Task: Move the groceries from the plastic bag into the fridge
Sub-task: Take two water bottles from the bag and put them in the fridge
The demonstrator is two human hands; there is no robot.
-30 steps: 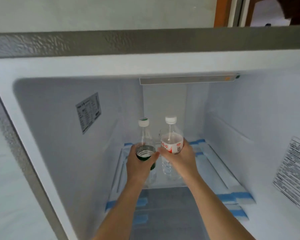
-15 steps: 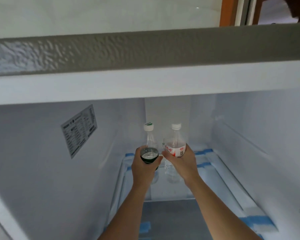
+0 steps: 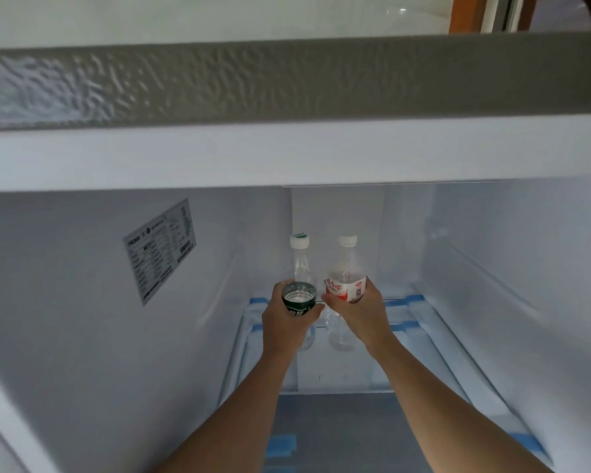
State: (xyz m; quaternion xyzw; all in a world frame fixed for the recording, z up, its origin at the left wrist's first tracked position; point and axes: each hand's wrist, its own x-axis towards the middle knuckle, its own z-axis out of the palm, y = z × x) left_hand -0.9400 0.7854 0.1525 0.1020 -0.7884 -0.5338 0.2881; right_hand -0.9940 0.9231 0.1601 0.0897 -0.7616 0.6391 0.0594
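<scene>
Both of my arms reach deep into the open fridge point(image 3: 82, 353). My left hand point(image 3: 285, 327) grips a clear water bottle with a green label point(image 3: 299, 268) around its middle. My right hand point(image 3: 359, 312) grips a clear water bottle with a red and white label point(image 3: 345, 268). The two bottles stand upright side by side near the back wall, over the glass shelf point(image 3: 335, 373). Both have white caps. Whether their bases touch the shelf is hidden by my hands. The plastic bag is out of view.
The fridge's grey top edge point(image 3: 287, 83) crosses the upper view. A specification sticker point(image 3: 159, 249) sits on the left inner wall. White shelf rails with blue tape point(image 3: 420, 322) line both sides. A wooden door frame point(image 3: 461, 11) shows at the top right.
My head has come closer and lower, so the fridge's top edge fills more of the view. Both hands keep their grip on the bottles near the back wall.
</scene>
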